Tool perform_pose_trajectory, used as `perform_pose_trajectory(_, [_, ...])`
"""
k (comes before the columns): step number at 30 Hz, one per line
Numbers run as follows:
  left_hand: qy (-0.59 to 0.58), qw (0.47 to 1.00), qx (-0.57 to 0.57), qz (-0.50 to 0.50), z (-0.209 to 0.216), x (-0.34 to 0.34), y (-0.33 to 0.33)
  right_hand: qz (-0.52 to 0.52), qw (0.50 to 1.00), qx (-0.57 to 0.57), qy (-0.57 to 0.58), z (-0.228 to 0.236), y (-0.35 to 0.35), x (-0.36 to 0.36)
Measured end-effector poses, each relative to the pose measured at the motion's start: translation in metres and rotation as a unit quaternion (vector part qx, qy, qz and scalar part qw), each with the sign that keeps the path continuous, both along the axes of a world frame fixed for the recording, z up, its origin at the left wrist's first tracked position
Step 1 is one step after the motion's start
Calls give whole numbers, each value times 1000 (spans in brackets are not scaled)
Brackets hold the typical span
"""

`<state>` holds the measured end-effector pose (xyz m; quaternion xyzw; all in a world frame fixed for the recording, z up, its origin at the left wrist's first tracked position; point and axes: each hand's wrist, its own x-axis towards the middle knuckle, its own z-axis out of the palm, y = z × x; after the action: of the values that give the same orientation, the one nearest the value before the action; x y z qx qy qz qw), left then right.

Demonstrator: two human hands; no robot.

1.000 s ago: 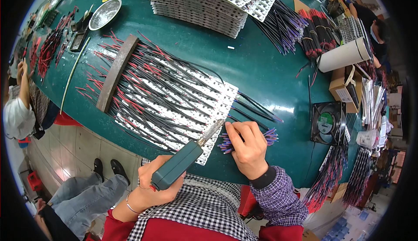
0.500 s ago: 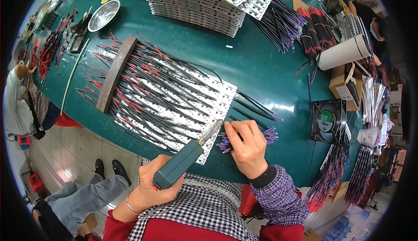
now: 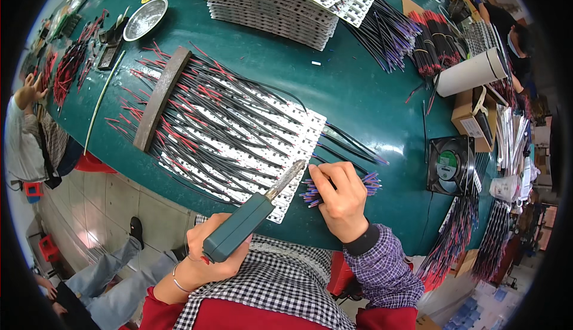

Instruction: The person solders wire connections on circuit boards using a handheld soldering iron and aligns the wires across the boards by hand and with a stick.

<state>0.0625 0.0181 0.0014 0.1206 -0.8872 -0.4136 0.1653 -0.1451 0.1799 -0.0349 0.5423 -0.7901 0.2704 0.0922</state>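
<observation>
The board lies flat on the table. Black wires with red ends cover most of its face. A bar lies across these wires at the board's left end. The left hand, at the board's near edge, is closed around the handle of the iron. The iron's tip points to the board's right edge; contact cannot be confirmed. The right hand is just beside that edge, fingers bent, thumb and forefinger nearly together; whether they grip a wire cannot be determined. A bundle of blue-tipped wires lies beneath it. A stack of panels stands beyond the board; a fan stands well to its right.
</observation>
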Motion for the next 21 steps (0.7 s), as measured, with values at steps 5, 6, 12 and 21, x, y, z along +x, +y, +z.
perform_pose_trajectory(5, [-13, 996, 90, 25, 1, -1, 4, 12, 998, -23, -52, -1, 2, -1])
perform_pose_trajectory(6, [-12, 996, 90, 25, 2, -2, 4, 12, 998, -19, -51, 0, 2, -1])
perform_pose_trajectory(12, [-38, 993, 104, 27, 1, -1, 3, 14, 999, -9, -31, -2, 1, -1])
perform_pose_trajectory(21, [-40, 994, 94, 24, 4, -2, 4, 10, 999, 10, 40, -5, 0, 2])
